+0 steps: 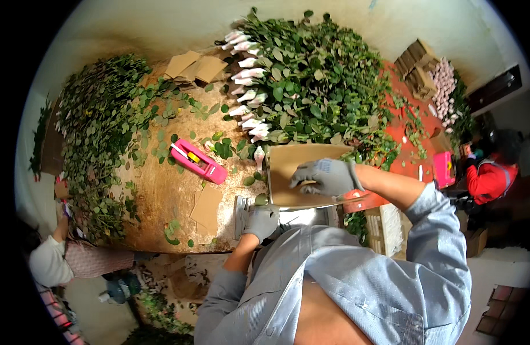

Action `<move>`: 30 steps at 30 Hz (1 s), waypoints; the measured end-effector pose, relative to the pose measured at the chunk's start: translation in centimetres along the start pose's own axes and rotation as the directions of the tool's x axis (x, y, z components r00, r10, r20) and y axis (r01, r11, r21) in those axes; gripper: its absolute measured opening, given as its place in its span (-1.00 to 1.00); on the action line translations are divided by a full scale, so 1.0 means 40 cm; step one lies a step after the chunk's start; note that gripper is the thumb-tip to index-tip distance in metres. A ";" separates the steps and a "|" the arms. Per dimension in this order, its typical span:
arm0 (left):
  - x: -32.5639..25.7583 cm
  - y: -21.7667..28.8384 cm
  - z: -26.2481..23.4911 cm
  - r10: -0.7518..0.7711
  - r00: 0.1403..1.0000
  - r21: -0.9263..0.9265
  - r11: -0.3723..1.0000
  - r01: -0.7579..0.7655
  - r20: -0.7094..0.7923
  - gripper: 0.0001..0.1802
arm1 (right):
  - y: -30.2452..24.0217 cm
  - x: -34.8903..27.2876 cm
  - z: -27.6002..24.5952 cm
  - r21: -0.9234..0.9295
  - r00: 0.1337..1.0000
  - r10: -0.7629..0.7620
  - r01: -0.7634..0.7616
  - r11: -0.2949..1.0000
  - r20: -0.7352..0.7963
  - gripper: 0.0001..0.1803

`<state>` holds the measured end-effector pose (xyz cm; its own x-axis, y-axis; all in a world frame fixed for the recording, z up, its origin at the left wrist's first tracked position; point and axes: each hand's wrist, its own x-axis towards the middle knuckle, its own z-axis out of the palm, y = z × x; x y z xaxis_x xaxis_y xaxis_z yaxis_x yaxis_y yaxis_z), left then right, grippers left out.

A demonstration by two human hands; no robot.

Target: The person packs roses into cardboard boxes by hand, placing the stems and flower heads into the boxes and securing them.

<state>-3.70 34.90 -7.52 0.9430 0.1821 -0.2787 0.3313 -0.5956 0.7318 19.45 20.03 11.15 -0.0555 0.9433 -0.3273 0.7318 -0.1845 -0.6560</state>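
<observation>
In front of my body a brown cardboard sheet (285, 164) rests in a metal stand (311, 217), its edges raised. My right hand (327, 176), in a grey glove, lies over the sheet with bent fingers and the thumb apart from them. At the stand's near left corner is my left hand (262, 223), also gloved. Its fingers are curled around something small and dark greenish, too unclear to name. Just beyond the sheet's left edge a pale wrapped flower head (259, 157) points up. A pink tape dispenser (199, 163) sits farther left among loose leaves.
Wrapped flower bunches (319, 80) pile up behind the sheet. More leafy stems (101, 126) cover the table's left side. Cardboard pieces (206, 208) lie nearby, others (196, 67) at the back. A co-worker in red (492, 178) is at right, another person (52, 259) at left.
</observation>
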 end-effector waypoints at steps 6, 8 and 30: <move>-0.079 0.042 -0.018 -0.124 0.989 -0.352 0.932 0.089 -0.077 -0.73 | 0.223 0.118 0.308 -0.275 0.989 -0.107 0.075 0.958 -0.103 -0.23; -0.091 0.016 0.018 -0.139 0.984 -0.396 0.915 0.084 -0.113 -0.73 | 0.259 0.138 0.371 -0.361 0.953 -0.227 0.143 0.922 -0.203 -0.23; 0.244 0.228 -0.225 0.193 0.675 -0.156 0.981 -0.116 0.712 -0.46 | 0.356 0.144 0.424 -0.320 0.792 -0.380 0.246 0.915 -0.478 -0.41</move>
<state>8.83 38.29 2.05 0.6777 -0.5488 -0.4894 0.2207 -0.4831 0.8473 18.02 18.14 -11.60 0.0029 0.9490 0.3152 0.8731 0.1513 -0.4635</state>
